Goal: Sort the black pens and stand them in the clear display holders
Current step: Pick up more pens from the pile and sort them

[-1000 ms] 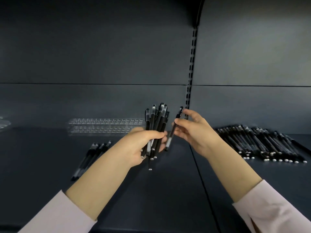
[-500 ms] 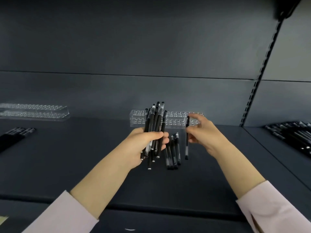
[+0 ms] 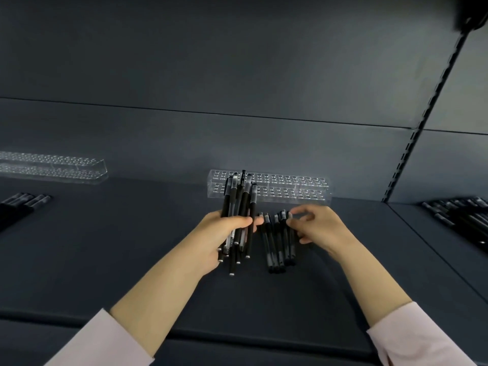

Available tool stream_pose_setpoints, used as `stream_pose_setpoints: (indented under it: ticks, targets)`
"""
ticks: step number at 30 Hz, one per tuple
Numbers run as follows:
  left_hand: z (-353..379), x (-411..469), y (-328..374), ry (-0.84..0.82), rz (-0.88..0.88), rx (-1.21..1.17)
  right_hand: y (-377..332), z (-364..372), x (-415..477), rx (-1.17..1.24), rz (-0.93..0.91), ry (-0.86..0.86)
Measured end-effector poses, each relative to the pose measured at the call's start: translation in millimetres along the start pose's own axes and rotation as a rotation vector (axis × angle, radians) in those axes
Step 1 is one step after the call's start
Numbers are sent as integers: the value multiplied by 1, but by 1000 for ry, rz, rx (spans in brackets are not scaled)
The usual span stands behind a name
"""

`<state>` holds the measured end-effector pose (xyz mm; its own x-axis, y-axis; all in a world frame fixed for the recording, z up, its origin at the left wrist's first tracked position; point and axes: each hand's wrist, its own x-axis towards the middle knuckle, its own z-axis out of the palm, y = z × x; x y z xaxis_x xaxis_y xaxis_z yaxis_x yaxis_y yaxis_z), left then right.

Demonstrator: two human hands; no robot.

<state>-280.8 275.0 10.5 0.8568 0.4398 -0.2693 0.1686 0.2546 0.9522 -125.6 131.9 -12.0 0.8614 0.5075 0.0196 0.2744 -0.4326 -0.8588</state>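
On shelf [image 3: 132, 260], holder [image 3: 290, 186] at 12 o'clock: left hand [image 3: 224, 233], fingers wrapped, grips upright pen bundle [image 3: 239, 204]. Pen row [image 3: 278, 247] lies flat at bundle's 3 o'clock; right hand [image 3: 319, 229] curled fingertips [image 3: 290, 222] touch its far ends, pinch unclear.

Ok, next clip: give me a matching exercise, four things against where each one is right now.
Things:
1. pen bundle
2. pen row
3. middle holder
4. left holder

Places:
A. far left, at the back of the shelf
B. lying flat by the right hand's fingertips
C. gripped upright in the left hand
D. against the back wall, behind both hands

Pairs: 1-C, 2-B, 3-D, 4-A
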Motion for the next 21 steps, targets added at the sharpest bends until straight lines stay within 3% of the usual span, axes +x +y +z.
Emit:
stream_pose_setpoints:
  ticks: [3, 9, 21]
  targets:
    - [-1, -2, 2, -13, 15, 19, -11, 0, -6, 61, -73, 37]
    - [-12, -14, 9, -62, 75, -9, -57, 27, -18, 410, -80, -176]
    - [-148, -27, 34, -4, 125, -68, -149, 154, -13, 529, -79, -86]
